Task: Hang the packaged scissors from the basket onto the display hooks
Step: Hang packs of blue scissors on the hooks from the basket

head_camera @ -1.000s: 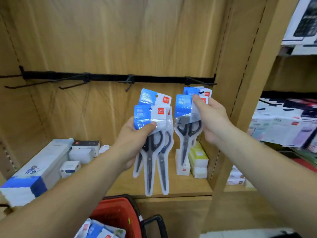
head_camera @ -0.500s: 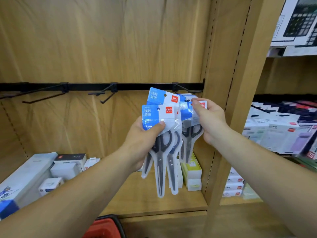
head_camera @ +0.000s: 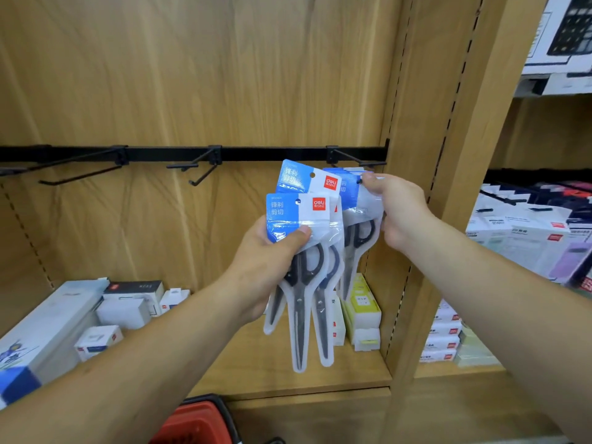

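Down at the bottom edge, the rim of a red basket shows between the two forearms. Above it the left hand grips a fanned bunch of packaged scissors. Its thumb is pressed across the front pack just below the blue-and-white header card, and the blades point down. Just to the right, the right hand pinches the top of another pack between thumb and fingers. This pack is partly tucked behind the left bunch. Its header sits just beneath the tip of the rightmost hook; I cannot tell whether they touch. Behind the hands, a wooden shelf carries white boxes on the left and yellow-and-white boxes by the upright. Farthest back, a black rail on the wood panel also bears a middle hook and a left hook.
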